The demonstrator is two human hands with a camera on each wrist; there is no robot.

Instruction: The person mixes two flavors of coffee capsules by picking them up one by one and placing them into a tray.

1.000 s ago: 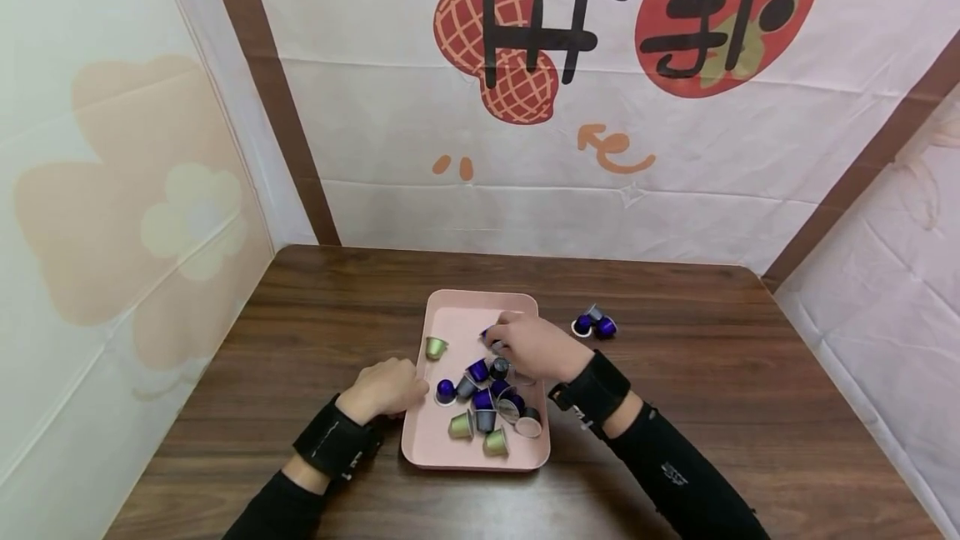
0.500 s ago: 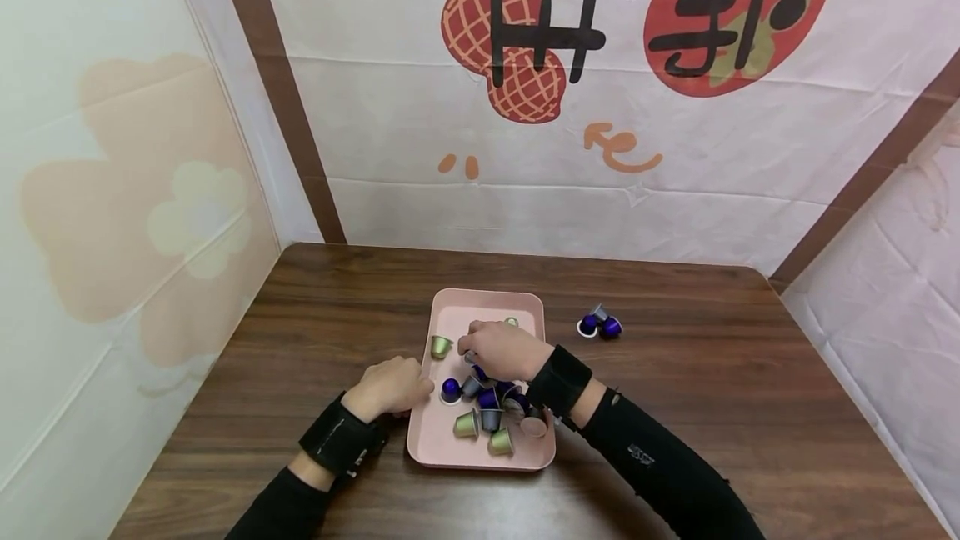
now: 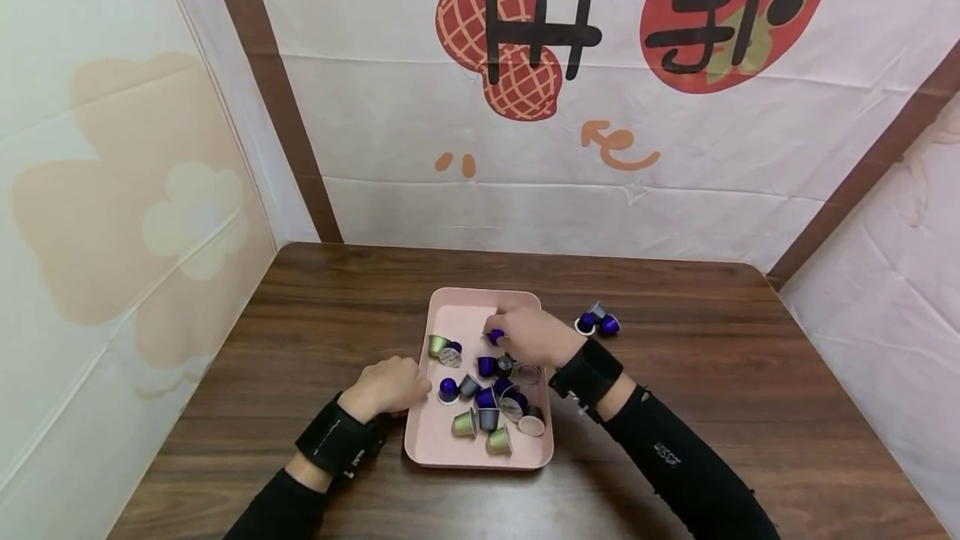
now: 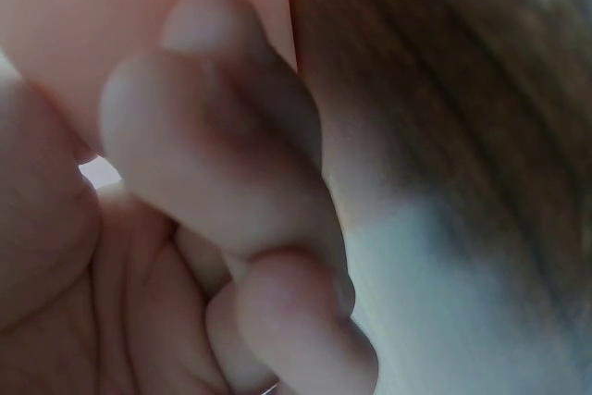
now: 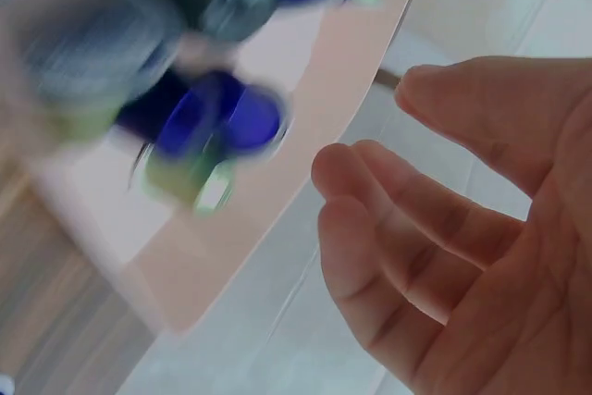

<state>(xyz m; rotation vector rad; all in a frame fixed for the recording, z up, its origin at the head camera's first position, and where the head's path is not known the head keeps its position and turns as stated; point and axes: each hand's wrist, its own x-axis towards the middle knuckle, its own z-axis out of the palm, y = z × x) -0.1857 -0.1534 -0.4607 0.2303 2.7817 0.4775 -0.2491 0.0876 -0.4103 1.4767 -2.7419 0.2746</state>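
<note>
A pink tray (image 3: 427, 455) holds several coffee capsules in blue, grey, black and green. My left hand (image 3: 386, 387) grips the tray's left rim with curled fingers. Over the far right part of the tray is my right hand (image 3: 528, 333). A blue capsule (image 3: 495, 337) shows right by its fingertips in the head view. In the right wrist view the thumb and fingers stand apart with nothing between them. A green capsule (image 3: 438, 345) and a silver-lidded capsule (image 3: 451, 357) lie together by the left rim. Other capsules, such as a grey one (image 3: 488, 418), cluster nearer me.
Beyond the tray's right side, a small group of capsules (image 3: 609, 325) lies on the brown wooden table (image 3: 697, 373). White printed cloth (image 3: 390, 107) hangs behind the table and along both sides.
My right hand moved left over the tray, then back right. A silver-lidded capsule and a blue one now lie beside the left green capsule. My left hand kept its place.
</note>
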